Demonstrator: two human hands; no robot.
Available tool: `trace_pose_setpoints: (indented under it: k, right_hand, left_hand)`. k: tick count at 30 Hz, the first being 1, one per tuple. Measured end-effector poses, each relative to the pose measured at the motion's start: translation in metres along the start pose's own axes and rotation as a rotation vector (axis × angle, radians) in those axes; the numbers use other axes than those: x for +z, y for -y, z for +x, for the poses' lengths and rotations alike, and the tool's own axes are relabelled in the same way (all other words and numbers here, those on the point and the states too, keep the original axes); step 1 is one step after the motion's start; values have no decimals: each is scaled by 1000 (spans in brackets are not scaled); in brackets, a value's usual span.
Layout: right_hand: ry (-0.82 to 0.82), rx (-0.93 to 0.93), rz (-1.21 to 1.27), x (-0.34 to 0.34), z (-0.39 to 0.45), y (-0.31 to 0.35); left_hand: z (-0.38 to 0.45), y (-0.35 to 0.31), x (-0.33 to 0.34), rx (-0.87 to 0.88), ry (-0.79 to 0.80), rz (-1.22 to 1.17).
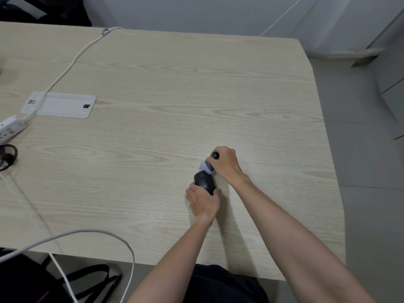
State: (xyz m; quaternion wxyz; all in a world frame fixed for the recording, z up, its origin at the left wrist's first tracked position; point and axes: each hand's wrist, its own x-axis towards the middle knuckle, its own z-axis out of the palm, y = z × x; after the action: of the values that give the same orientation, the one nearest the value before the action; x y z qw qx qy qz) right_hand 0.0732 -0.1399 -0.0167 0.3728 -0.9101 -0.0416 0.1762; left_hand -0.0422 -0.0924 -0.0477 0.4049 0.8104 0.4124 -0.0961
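A black computer mouse (204, 182) lies on the light wooden table (175, 101), right of the middle. My left hand (203, 201) grips its near end, thumb and fingers curled round the sides. Just beyond it my right hand (226, 164) grips a small dark tool (215, 155) with a pale bluish-white head (204, 165). That head touches the far end of the mouse. Most of the tool is hidden inside my fist.
A white cable-port plate (63, 104) is set into the table at the left, with a white power strip (9, 129) and black cord (8, 156) at the left edge. White cables run across the table's far left (67, 66) and near edge (87, 232). A black bag (43, 281) sits below.
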Motion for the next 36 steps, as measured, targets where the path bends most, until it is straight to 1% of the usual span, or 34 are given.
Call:
trace_pose_setpoints:
  k: [2,4,7,8,11,13,14,17,19,22,25,28,30,32,33,36]
  right_hand:
    - [79,1,48,-3,-1,4]
    - [128,-7,11,-3,0,0]
    - [33,-13,-87,-6,4,-7]
    - [6,-12,-81,-8,5,-6]
    - [30,34,76,-13,-1,-1]
    - [64,47,109,-12,-8,-8]
    - [42,54,99,-12,-12,-15]
    - [-125,101,81,-15,-22,-35]
    - [-198,127,148,-17,-32,-38]
    - [-209,133,278,-16,-45,-36]
    - [-176,136,282,-9,-53,-40]
    - [-279,155,230,-8,-59,-46]
    - [-318,150,242,-8,-62,-42]
    - [-306,145,292,-7,-60,-34]
    - [-270,142,313,-6,-58,-28]
    - [-71,128,276,-2,-45,-14]
  left_hand:
    - [0,-1,1,2,9,9]
    - [0,-3,0,-6,25,7]
    - [2,-4,-2,20,50,38]
    - [2,-4,-3,26,57,47]
    - [1,-4,-6,46,63,91]
    - [2,-5,-8,66,69,127]
    - [3,-5,-10,75,75,140]
    - [9,-4,-13,97,97,166]
    - [11,-4,-15,112,106,171]
    - [14,-1,-15,147,125,178]
    - [16,2,-15,173,135,167]
    - [20,7,-15,181,138,112]
    - [21,11,-15,184,137,68]
    - [22,15,-14,190,130,37]
    - [23,16,-13,190,132,28]
    - [26,19,-12,189,148,16]
